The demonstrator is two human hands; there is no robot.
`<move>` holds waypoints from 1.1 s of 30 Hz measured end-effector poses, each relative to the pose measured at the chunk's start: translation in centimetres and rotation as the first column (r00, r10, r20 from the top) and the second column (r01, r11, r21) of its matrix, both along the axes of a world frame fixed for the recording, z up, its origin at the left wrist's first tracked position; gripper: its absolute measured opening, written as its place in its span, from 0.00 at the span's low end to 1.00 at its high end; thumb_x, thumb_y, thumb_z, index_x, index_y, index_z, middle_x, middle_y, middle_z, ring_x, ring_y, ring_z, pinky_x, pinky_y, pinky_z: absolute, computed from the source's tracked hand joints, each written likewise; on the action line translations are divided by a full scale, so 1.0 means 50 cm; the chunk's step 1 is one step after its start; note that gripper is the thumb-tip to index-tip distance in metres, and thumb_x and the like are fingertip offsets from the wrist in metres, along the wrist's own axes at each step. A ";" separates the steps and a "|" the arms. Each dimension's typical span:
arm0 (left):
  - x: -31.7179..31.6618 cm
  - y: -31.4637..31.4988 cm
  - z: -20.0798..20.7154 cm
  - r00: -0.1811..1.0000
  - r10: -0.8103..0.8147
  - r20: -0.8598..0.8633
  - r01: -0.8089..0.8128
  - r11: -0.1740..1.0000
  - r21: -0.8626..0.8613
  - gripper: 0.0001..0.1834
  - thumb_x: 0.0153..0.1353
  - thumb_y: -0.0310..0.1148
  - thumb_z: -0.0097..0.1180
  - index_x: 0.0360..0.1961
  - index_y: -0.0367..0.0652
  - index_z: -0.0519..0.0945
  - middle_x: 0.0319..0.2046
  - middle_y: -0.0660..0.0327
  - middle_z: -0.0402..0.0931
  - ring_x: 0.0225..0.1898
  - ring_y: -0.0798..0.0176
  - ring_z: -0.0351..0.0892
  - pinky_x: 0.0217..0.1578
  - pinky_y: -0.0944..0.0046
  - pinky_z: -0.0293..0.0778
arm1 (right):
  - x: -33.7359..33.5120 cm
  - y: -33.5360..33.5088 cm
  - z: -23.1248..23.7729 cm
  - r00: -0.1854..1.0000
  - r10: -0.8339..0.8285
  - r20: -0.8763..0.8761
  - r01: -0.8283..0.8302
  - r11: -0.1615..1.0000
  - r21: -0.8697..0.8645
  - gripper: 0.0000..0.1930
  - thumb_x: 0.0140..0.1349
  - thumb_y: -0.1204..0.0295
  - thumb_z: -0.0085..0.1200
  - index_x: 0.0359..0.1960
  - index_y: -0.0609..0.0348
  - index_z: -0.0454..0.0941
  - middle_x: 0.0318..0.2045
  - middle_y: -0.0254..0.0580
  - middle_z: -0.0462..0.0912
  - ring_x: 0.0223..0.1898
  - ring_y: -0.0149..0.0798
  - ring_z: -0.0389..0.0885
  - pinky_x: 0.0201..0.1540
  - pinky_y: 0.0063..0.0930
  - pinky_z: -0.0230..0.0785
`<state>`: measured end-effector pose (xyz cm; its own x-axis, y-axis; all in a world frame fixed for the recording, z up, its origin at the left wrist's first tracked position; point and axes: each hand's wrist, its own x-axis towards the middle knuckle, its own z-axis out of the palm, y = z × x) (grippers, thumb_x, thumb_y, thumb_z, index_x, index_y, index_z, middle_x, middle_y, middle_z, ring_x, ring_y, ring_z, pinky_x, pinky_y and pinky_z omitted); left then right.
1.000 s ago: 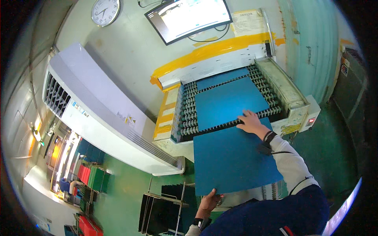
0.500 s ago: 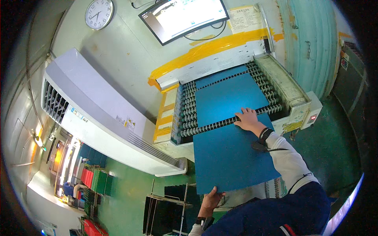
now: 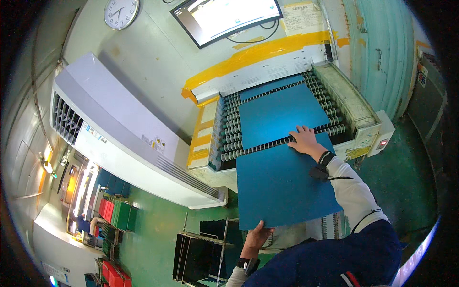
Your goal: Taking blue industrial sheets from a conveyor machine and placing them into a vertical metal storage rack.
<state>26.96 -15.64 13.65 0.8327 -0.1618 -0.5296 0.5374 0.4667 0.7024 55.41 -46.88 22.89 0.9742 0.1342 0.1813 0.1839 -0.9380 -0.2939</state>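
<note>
Blue sheet, nearest of three (the near sheet) point(image 3: 284, 186): rectangular, flat; lies before the machine point(image 3: 348, 94), its far edge beside the front row of rollers point(image 3: 233, 137); partly hidden at right by the forearm. Left hand point(image 3: 258, 236): grip closed on the near sheet's lower edge, close to its left corner; thumb on top, fingers mostly hidden below. Right hand point(image 3: 306, 142): grip open, palm down, fingers spread; laid over the near sheet's far edge, towards its right corner; fingertips out over the front rollers; cannot tell whether they touch the next sheet. Middle sheet point(image 3: 282, 115): blue; flat on the rollers, just beyond the right hand. Far sheet point(image 3: 270, 88): blue; on the rollers behind the middle one, partly showing. Yellow tape point(image 3: 258, 62): along the hood at the machine's back; screen point(image 3: 224, 19) and round clock point(image 3: 121, 12) on the wall above; white air conditioner point(image 3: 136, 138), left of the machine; rack point(image 3: 224, 243) with dark panels, on the green floor point(image 3: 155, 225), left of the left hand.
</note>
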 end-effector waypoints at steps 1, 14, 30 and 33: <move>0.001 0.002 -0.006 0.992 -0.051 0.117 0.047 0.998 0.043 0.22 0.62 0.32 0.54 0.56 0.42 0.64 0.46 0.54 0.72 0.37 0.51 0.78 0.39 0.52 0.77 | 0.000 -0.003 0.000 1.000 0.003 -0.003 -0.003 1.000 0.005 0.29 0.55 0.47 0.54 0.56 0.43 0.70 0.62 0.53 0.61 0.64 0.59 0.56 0.62 0.57 0.48; 0.035 -0.008 -0.041 0.995 0.064 0.071 -0.050 0.981 -0.187 0.21 0.64 0.33 0.52 0.56 0.42 0.64 0.50 0.58 0.70 0.45 0.52 0.75 0.39 0.51 0.77 | -0.083 -0.003 0.027 0.971 0.179 0.161 -0.218 0.937 0.274 0.23 0.57 0.51 0.55 0.49 0.51 0.77 0.53 0.50 0.74 0.57 0.49 0.68 0.57 0.44 0.61; 0.080 -0.057 0.039 0.997 0.046 0.059 -0.028 0.961 -0.274 0.16 0.66 0.33 0.48 0.54 0.41 0.67 0.49 0.58 0.72 0.44 0.55 0.75 0.43 0.53 0.75 | -0.528 0.082 -0.121 0.285 0.859 -0.426 0.651 0.152 0.744 0.26 0.67 0.53 0.45 0.56 0.63 0.69 0.43 0.44 0.80 0.42 0.35 0.78 0.48 0.31 0.69; 0.081 -0.057 0.044 0.994 0.044 0.101 -0.010 0.951 -0.309 0.16 0.66 0.34 0.47 0.54 0.42 0.67 0.48 0.58 0.73 0.45 0.55 0.76 0.43 0.52 0.76 | -0.520 0.084 -0.133 0.438 0.793 -0.424 0.733 -0.042 0.679 0.25 0.67 0.53 0.43 0.52 0.65 0.71 0.40 0.45 0.80 0.40 0.37 0.77 0.45 0.32 0.69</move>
<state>31.03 -18.51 15.84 0.8872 -0.2797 -0.3669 0.4525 0.6823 0.5742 29.43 -42.68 16.27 0.6194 0.6563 -0.4308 -0.7600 0.3638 -0.5385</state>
